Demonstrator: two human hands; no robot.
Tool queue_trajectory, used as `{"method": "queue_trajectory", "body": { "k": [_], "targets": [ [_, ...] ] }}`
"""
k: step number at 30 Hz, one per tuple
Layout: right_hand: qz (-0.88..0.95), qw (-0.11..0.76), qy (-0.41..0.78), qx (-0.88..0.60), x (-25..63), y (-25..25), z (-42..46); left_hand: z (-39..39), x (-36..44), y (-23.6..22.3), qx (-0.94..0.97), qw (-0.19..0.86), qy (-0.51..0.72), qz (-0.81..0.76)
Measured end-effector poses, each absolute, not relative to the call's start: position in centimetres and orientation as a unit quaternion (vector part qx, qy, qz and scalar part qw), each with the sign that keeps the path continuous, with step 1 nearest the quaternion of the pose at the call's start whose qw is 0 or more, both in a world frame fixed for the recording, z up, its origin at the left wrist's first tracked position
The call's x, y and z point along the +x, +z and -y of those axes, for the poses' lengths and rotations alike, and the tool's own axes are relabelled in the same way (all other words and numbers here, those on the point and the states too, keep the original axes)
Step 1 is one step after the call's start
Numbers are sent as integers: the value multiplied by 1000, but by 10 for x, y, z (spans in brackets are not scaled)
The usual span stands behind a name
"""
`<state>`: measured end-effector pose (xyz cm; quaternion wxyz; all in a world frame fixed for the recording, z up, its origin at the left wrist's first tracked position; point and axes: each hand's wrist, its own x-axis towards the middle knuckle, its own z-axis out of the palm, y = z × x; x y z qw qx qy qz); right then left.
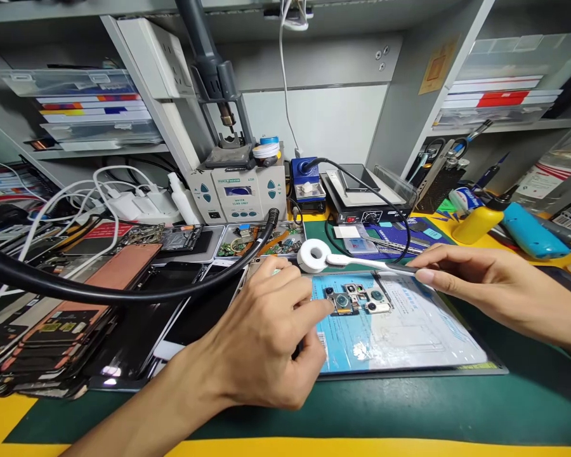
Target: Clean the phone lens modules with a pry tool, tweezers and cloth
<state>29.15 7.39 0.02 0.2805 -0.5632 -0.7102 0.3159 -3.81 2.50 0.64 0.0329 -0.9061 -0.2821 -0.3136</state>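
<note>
The left hand [278, 336] lies just left of the camera modules [342, 301], its fingers curled and the index fingertip at their near edge; touching or not, and whether it grips anything, I cannot tell. The modules spread in a left-to-right row on a blue-and-white packet [409, 336], with this hand the nearer. Beyond them, a white stick [361, 261] runs roughly parallel to that row, from a white roll [307, 259] to the right hand [480, 279], whose thumb and fingers pinch its dark end. Under the packet is a green mat [409, 412] on the yellow worktop [266, 448]; phones [133, 324] crowd the left, a heat station [238, 197] stands behind, and a yellow bottle [478, 225] lies right.
</note>
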Motion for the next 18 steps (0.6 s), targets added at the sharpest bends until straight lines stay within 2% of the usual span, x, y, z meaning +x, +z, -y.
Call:
{"method": "queue_trajectory", "body": {
  "k": [4, 18],
  "targets": [
    [728, 258, 332, -542, 291, -1, -71, -25, -38, 5, -910, 32, -304, 281],
    [801, 265, 226, -486, 303, -10, -70, -24, -37, 2, -910, 28, -312, 271]
  ]
}}
